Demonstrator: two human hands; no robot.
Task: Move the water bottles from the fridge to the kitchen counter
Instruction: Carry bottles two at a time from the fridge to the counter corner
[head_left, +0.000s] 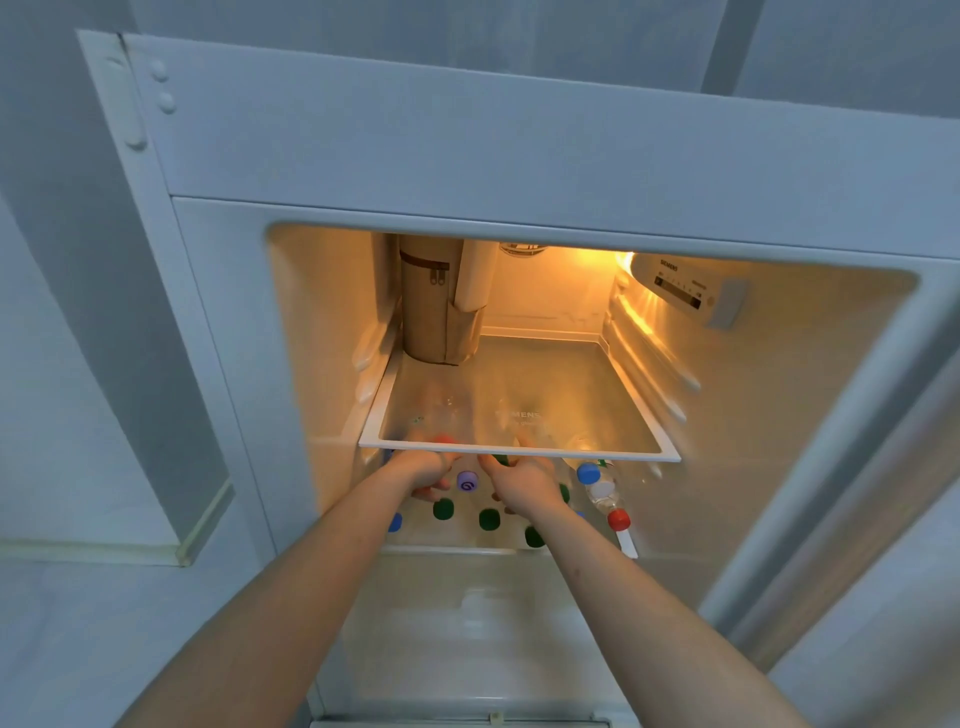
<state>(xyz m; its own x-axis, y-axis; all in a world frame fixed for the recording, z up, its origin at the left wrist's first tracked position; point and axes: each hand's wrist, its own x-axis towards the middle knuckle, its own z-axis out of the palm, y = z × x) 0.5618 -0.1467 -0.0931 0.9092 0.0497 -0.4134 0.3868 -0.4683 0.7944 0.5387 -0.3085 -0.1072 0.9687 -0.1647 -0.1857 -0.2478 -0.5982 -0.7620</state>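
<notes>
Both arms deep in the open fridge (519, 171), reaching under the glass shelf (519, 452), the landmark here. Left hand (423, 475) just below the shelf's front edge, fingers curled down and around something with an orange-red cap (444, 440) glimpsed through the glass; fingertips (431, 491) bent inward, close together. Cannot tell for sure what sits inside that grip, blurred. Right hand (524, 480) also just below the shelf's front edge, thumb up against a green cap (501, 459), fingers wrapped downward, hidden behind the back of the hand; looks like a grip on a bottle neck, yet not clear enough to swear to.

Water bottles (602, 488) standing on the level beneath the shelf, seen mostly as caps: a purple one (467, 481) between the two hands, green ones (443, 508) nearer the camera, blue (588, 473), white and red (618, 519) ones off to the right below the shelf's right corner. Clear plastic bodies, faintly visible.

On top of the shelf, back-left corner: a tan zippered pouch (431, 312) standing upright, a white roll (475, 280) leaning beside it. Control panel (680, 293) above the shelf's right side, lamp glowing warm.
</notes>
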